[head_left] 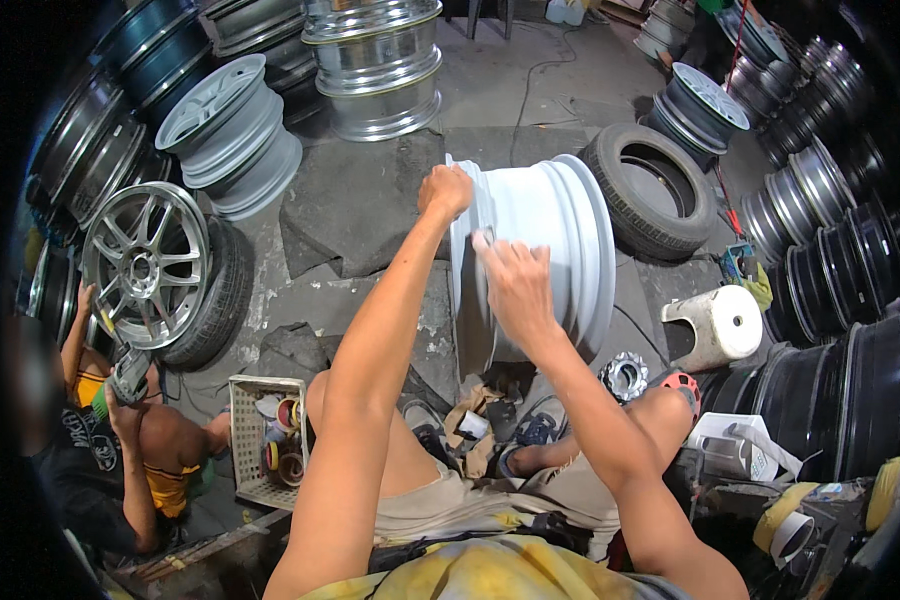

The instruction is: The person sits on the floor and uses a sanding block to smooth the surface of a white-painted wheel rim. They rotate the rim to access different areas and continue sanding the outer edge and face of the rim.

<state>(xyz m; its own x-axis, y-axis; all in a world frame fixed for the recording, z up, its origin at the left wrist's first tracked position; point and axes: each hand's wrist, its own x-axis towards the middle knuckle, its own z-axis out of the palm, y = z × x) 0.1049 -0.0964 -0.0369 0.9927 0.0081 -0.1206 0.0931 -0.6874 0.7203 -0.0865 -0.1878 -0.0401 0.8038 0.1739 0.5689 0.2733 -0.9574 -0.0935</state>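
A pale grey-white wheel rim [530, 215] stands on its tread side in front of me, between my feet. My left hand [445, 190] is closed over the top of its left edge. My right hand [515, 285] is curled against the rim's barrel just inside that edge, its fingers pinched together. A small dark bit shows near those fingertips, too blurred and covered to name. Below the rim, scraps of brown paper [473, 425] lie between my shoes.
At left a co-worker's hands hold a power tool [128, 375] by a silver spoked wheel [145, 265]. A basket of tape rolls [240, 440] sits near my left knee. A tire [655, 190], a white stool [715, 325] and stacked black rims [840, 390] stand at right.
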